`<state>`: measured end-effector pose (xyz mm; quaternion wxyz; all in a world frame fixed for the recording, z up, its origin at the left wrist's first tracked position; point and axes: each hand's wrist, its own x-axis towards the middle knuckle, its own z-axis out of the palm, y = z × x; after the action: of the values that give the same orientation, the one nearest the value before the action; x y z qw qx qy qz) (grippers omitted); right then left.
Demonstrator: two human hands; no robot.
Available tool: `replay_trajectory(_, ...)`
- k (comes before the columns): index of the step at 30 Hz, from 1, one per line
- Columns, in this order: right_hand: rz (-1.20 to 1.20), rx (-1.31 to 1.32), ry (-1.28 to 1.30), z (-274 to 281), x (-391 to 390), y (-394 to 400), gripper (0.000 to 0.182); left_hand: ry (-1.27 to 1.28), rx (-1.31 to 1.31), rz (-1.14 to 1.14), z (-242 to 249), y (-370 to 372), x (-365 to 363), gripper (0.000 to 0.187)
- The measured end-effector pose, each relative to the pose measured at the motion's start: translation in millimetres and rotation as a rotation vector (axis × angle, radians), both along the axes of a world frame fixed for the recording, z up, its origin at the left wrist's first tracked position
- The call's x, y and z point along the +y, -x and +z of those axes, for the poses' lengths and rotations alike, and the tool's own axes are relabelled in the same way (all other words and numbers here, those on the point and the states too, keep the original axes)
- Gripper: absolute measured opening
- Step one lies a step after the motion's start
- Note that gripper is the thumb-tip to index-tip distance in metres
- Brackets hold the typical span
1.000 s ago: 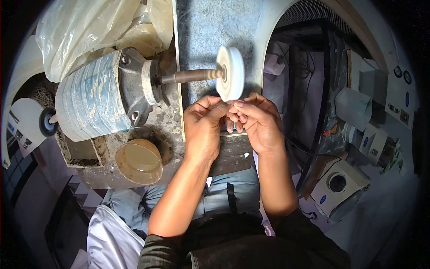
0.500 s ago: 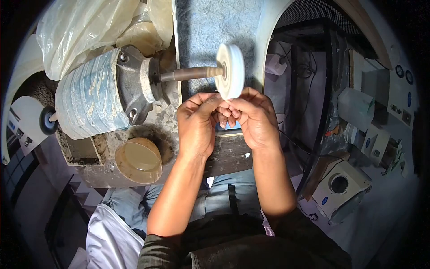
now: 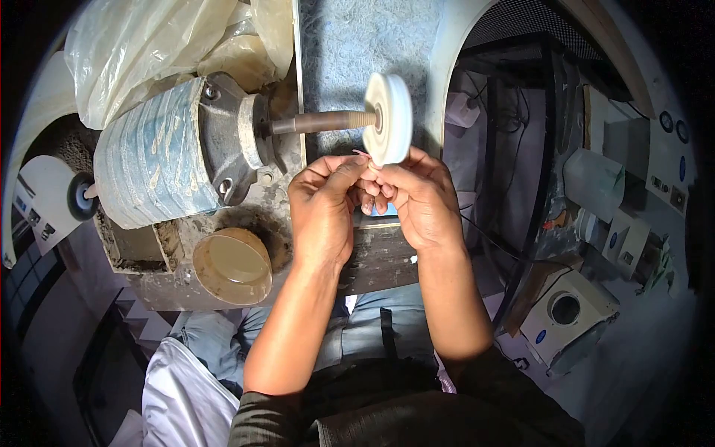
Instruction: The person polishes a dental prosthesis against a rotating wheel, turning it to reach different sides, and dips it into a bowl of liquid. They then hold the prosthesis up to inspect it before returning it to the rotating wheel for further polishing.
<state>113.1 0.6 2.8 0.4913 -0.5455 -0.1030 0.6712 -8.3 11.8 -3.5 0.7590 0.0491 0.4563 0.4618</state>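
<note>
At the lower edge of a white polishing wheel (image 3: 378, 119), my two hands meet with their fingertips pinched together. My left hand (image 3: 324, 205) is closed on a small pink piece (image 3: 361, 153), of which only a thin tip shows above the thumb. My right hand (image 3: 426, 201) is closed on the same piece from the other side, its thumb pointing at the wheel's rim. Fingers hide most of the piece, so its kind does not show. The wheel sits on the tapered shaft (image 3: 320, 123) of a blue, dirt-streaked motor (image 3: 153, 156).
Left of my forearms stands a round bowl (image 3: 232, 264) of cloudy liquid, beside a square tray (image 3: 138, 249) with wet residue. Plastic sheeting (image 3: 141, 52) covers the back left. A blue fibrous lining (image 3: 365, 45) lies behind the wheel. At right are a black metal frame (image 3: 540, 149) and a boxy machine (image 3: 570, 309).
The pink tip now shows above my left thumb, where it was not visible before. My hands stay at the wheel's lower edge; the whole view has shifted slightly.
</note>
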Motion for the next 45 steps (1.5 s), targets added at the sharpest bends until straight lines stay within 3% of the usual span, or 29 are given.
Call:
replay_trajectory(14, -0.031, 0.000, -0.046, -3, -12, -19, 0.010, -0.042, -0.042, -0.075, -7, -14, -6, 0.005)
replay_trajectory(26, 0.014, -0.334, -0.320, 12, -18, -13, 0.008, -0.162, -0.019, -0.109, -12, -17, -10, 0.006)
replay_trajectory(45, 0.023, -0.365, -0.314, 5, -17, -21, 0.008, -0.169, 0.047, -0.161, -14, -21, -8, 0.009)
